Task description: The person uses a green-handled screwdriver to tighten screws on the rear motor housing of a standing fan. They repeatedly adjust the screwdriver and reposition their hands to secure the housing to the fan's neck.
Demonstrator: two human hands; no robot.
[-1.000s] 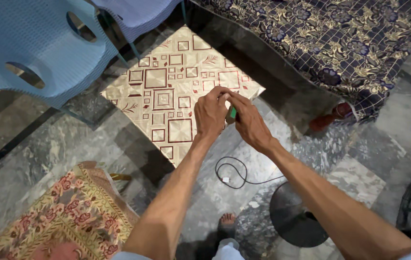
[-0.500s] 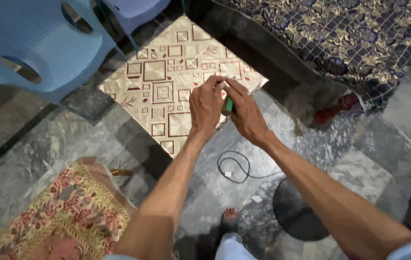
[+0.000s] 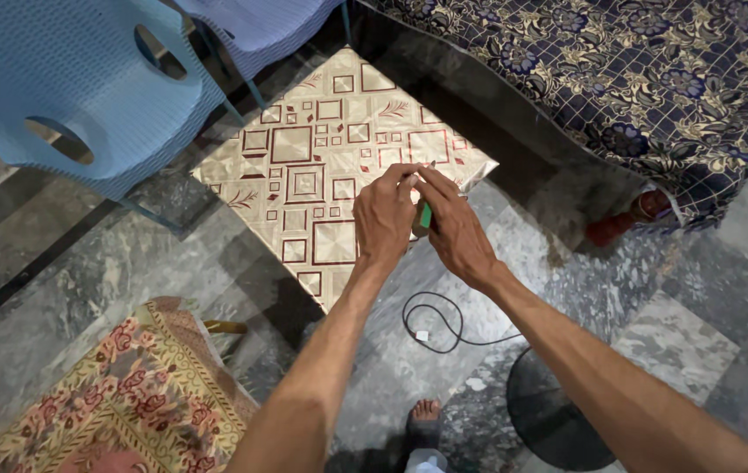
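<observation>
Left hand [image 3: 384, 217] and right hand [image 3: 454, 235] meet above patterned beige bench [image 3: 304, 175], fingertips pinched together on small green object [image 3: 425, 215] held between both hands; object mostly hidden, kind unclear. No container seen. Below hands: black cable [image 3: 435, 320] coiled on marble floor [image 3: 654, 298]. Left of left hand: blue plastic chair [image 3: 59, 79]. Beyond right hand: dark floral bedspread [image 3: 619, 70]. Lower left: patterned rug [image 3: 111, 403]. Since earlier frame, hands sit slightly higher over bench, same pinch.
</observation>
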